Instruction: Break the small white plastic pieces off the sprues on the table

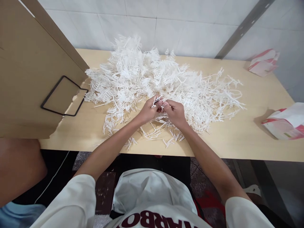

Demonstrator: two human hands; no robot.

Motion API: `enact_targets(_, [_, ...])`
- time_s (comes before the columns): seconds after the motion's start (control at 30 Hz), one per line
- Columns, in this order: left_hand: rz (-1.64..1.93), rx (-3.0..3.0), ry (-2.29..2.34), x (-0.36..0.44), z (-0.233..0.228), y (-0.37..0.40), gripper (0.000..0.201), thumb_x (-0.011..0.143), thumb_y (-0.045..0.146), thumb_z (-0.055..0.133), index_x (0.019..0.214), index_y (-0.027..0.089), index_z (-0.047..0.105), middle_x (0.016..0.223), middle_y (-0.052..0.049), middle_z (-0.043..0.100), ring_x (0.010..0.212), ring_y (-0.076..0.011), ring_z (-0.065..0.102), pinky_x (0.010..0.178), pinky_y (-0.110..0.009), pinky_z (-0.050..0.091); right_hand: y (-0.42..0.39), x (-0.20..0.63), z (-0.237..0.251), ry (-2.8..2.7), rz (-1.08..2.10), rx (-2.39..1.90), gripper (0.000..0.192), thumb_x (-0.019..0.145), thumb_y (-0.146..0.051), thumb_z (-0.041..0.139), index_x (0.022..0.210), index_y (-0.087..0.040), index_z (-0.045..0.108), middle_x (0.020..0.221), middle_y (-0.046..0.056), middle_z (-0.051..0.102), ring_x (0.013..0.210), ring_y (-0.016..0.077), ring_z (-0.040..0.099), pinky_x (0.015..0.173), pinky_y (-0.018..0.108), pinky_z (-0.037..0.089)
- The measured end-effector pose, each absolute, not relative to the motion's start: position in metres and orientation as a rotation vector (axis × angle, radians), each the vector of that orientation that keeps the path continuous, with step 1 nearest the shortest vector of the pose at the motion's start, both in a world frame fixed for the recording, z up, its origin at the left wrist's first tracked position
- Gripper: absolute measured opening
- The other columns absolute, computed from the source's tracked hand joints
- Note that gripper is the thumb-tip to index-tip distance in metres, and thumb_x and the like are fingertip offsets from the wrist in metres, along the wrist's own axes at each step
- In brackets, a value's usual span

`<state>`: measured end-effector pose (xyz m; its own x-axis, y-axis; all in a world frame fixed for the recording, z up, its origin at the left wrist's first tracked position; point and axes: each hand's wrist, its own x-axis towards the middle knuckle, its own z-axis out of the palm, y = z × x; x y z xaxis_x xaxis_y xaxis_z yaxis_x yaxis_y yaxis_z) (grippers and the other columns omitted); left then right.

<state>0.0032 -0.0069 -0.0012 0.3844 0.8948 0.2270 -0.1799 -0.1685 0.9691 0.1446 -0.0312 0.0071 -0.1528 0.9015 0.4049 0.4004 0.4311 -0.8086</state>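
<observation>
Plastic sprigs [163,79] lie in a big white tangled heap across the middle of your table [249,126], with loose bits strewn toward the near edge. A cardboard panel [28,69] stands at the left with a black frame [64,96] on it, and two pink-and-white bags [285,122] sit at the right. Tugging a piece free could, I'd judge, drag snagged neighbours off the edge. Your left hand [147,110] and right hand [175,112] meet at the heap's near side, forearms angled inward, fingers closed and pinching one small sprig [158,100] between them
</observation>
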Motion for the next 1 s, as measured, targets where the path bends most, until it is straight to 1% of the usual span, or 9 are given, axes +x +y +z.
enact_targets(0.13, [1.235, 1.131, 0.706, -0.002, 0.006, 0.0, 0.032, 0.085, 0.041, 0.062, 0.073, 0.019, 0.041, 0.063, 0.005, 0.045, 0.054, -0.0059, 0.045, 0.057, -0.022, 0.04, -0.029, 0.149, 0.013, -1.544, 0.764, -1.07, 0.043, 0.091, -0.051, 0.044, 0.064, -0.021, 0.058, 0.084, 0.004, 0.068, 0.071, 0.0142, 0.061, 0.063, 0.029, 0.046])
enact_targets(0.3, [1.277, 1.15, 0.682, -0.009, 0.012, 0.003, 0.029, 0.081, 0.042, 0.067, 0.078, 0.019, 0.049, 0.065, 0.004, 0.05, 0.055, -0.0063, 0.049, 0.055, -0.022, 0.039, -0.024, 0.157, 0.008, -1.45, 0.718, -1.092, 0.041, 0.086, -0.047, 0.056, 0.057, -0.021, 0.049, 0.062, 0.0, 0.057, 0.062, 0.0125, 0.055, 0.061, 0.029, 0.046])
enact_targets(0.37, [1.236, 1.207, 0.669, -0.008, 0.01, 0.002, 0.031, 0.08, 0.044, 0.068, 0.08, 0.019, 0.051, 0.065, 0.004, 0.051, 0.056, -0.0065, 0.05, 0.054, -0.022, 0.039, -0.024, 0.156, 0.006, -1.412, 0.739, -1.099, 0.036, 0.082, -0.045, 0.064, 0.062, -0.022, 0.045, 0.06, -0.004, 0.05, 0.058, 0.0105, 0.053, 0.058, 0.027, 0.045])
enact_targets(0.43, [1.205, 1.257, 0.696, -0.006, 0.007, 0.001, 0.031, 0.079, 0.046, 0.069, 0.082, 0.019, 0.055, 0.065, 0.004, 0.051, 0.056, -0.0061, 0.049, 0.055, -0.021, 0.039, -0.025, 0.154, 0.006, -1.431, 0.759, -1.095, 0.03, 0.079, -0.045, 0.067, 0.075, -0.024, 0.046, 0.064, -0.006, 0.049, 0.059, 0.0096, 0.053, 0.058, 0.026, 0.045])
enact_targets(0.5, [1.199, 1.279, 0.74, -0.005, 0.004, 0.001, 0.032, 0.077, 0.046, 0.07, 0.084, 0.018, 0.057, 0.067, 0.003, 0.053, 0.058, -0.0061, 0.049, 0.056, -0.02, 0.04, -0.024, 0.152, 0.005, -1.559, 0.737, -1.101, 0.03, 0.079, -0.047, 0.066, 0.09, -0.025, 0.049, 0.074, -0.005, 0.055, 0.067, 0.0103, 0.056, 0.063, 0.025, 0.046])
enact_targets(0.57, [1.215, 1.304, 0.77, -0.004, 0.002, 0.001, 0.033, 0.075, 0.047, 0.072, 0.083, 0.018, 0.058, 0.071, 0.002, 0.055, 0.061, -0.0064, 0.05, 0.057, -0.02, 0.041, -0.023, 0.152, 0.004, -1.738, 0.651, -1.135, 0.031, 0.08, -0.05, 0.065, 0.095, -0.025, 0.053, 0.082, -0.002, 0.06, 0.073, 0.0114, 0.057, 0.066, 0.026, 0.045])
enact_targets(0.7, [1.174, 1.4, 0.769, -0.005, 0.003, 0.0, 0.037, 0.075, 0.051, 0.07, 0.081, 0.017, 0.058, 0.068, 0.003, 0.054, 0.058, -0.0069, 0.052, 0.057, -0.02, 0.044, -0.02, 0.156, 0.002, -1.993, 0.447, -1.188, 0.028, 0.09, -0.05, 0.052, 0.088, -0.023, 0.057, 0.082, 0.001, 0.061, 0.073, 0.0127, 0.054, 0.068, 0.027, 0.041])
enact_targets(0.83, [1.116, 1.464, 0.767, -0.007, 0.006, 0.0, 0.034, 0.079, 0.049, 0.067, 0.08, 0.017, 0.057, 0.065, 0.003, 0.054, 0.056, -0.0077, 0.054, 0.057, -0.021, 0.045, -0.023, 0.158, 0.005, -2.16, 0.353, -1.172, 0.033, 0.098, -0.042, 0.035, 0.085, -0.022, 0.058, 0.081, 0.002, 0.061, 0.072, 0.0132, 0.052, 0.068, 0.027, 0.037])
enact_targets(1.0, [1.089, 1.512, 0.792, -0.009, 0.005, 0.002, 0.03, 0.079, 0.042, 0.068, 0.072, 0.016, 0.054, 0.063, 0.003, 0.052, 0.057, -0.0071, 0.049, 0.056, -0.02, 0.042, -0.023, 0.157, 0.005, -2.154, 0.309, -1.279, 0.034, 0.096, -0.044, 0.039, 0.081, -0.02, 0.057, 0.074, 0.001, 0.058, 0.066, 0.013, 0.048, 0.062, 0.027, 0.033])
